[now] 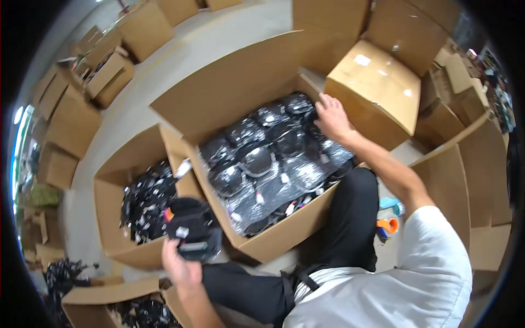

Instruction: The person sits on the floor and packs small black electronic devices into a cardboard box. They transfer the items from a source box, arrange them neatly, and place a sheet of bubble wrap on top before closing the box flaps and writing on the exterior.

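Note:
My left hand (182,270) is closed on the lower edge of a bagged black cap-like item (192,227), which has a white label and a small orange-and-pink patch. It holds this item beside the big carton's near left corner. In the open big carton (229,93), several rounded black items (256,159) lie in rows in shiny clear plastic, some with white tags. My right hand (332,117) is at the carton's far right corner, over the last items of the row. Its fingers are bent and slightly apart, with nothing visible in them; the fingertips' undersides are hidden.
A smaller carton (104,205) full of black tagged pieces stands left of the big one. Another carton (82,298) sits at lower left. A closed carton (377,82) stands beyond my right hand. An orange tape dispenser (387,226) lies by my right knee. More cartons (145,30) line the floor behind.

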The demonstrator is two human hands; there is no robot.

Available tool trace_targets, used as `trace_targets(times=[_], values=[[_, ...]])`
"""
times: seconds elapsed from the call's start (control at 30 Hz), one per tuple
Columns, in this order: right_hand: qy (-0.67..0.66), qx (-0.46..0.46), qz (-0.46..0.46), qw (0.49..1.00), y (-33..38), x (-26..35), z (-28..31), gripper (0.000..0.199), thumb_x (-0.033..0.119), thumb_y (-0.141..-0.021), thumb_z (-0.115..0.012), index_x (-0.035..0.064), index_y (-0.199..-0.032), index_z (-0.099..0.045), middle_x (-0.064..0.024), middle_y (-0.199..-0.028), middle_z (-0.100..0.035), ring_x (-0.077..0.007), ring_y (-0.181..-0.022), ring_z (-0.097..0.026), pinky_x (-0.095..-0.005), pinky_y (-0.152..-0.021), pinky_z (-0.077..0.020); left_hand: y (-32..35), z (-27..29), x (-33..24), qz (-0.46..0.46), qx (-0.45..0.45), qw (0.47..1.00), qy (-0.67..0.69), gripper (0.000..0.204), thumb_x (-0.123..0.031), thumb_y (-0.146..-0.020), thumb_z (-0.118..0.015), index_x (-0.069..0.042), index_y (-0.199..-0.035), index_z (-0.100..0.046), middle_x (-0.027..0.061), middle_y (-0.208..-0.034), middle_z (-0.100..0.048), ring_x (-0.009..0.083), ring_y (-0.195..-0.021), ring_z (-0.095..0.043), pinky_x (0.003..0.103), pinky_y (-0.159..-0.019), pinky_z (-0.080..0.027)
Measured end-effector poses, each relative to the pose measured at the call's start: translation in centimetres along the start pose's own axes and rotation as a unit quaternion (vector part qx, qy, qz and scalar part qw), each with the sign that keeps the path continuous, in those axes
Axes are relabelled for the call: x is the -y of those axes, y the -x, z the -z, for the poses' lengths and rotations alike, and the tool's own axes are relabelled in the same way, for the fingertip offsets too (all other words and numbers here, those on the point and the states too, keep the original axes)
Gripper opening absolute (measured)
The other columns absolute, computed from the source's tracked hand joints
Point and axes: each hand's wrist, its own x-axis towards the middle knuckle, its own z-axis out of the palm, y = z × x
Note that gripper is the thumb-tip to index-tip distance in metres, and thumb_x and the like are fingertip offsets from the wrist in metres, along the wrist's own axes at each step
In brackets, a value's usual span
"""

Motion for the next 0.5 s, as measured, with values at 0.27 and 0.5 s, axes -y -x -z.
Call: trace_targets(times=[0.27, 0.5], values=[[-0.206, -0.164, 0.570, 0.778, 1.8, 18.5, 13.7, 0.043, 0.017, -0.090, -0.065, 0.0044, -0.131, -0.059, -0.0187, -0.138, -0.061, -0.0338, -0.129, -0.059, -0.0483, -0.110, -0.0480, -1.2, -7.2, 2.8, 0.155, 0.055, 0.986, 0.039, 0.036, -0.019, -0.099, -0.051, 0.001, -0.127, -0.063, 0.0137, -0.124, -0.068, 0.0241, -0.112, -0.067, 0.042, -0.101, -0.053], [-0.272, 0.294, 0.167, 0.901, -0.8, 17.7, 15.7, 0.051, 0.029, -0.089, -0.077, -0.0059, -0.121, -0.059, -0.0240, -0.107, -0.071, -0.0398, -0.101, -0.069, -0.0436, -0.091, -0.0550, 2.8, -1.8, -5.4, -0.047, 0.077, 0.995, -0.042, 0.064, -0.042, -0.112, -0.038, 0.010, -0.149, -0.039, 0.0298, -0.144, -0.054, 0.0373, -0.134, -0.056, 0.047, -0.114, -0.047]])
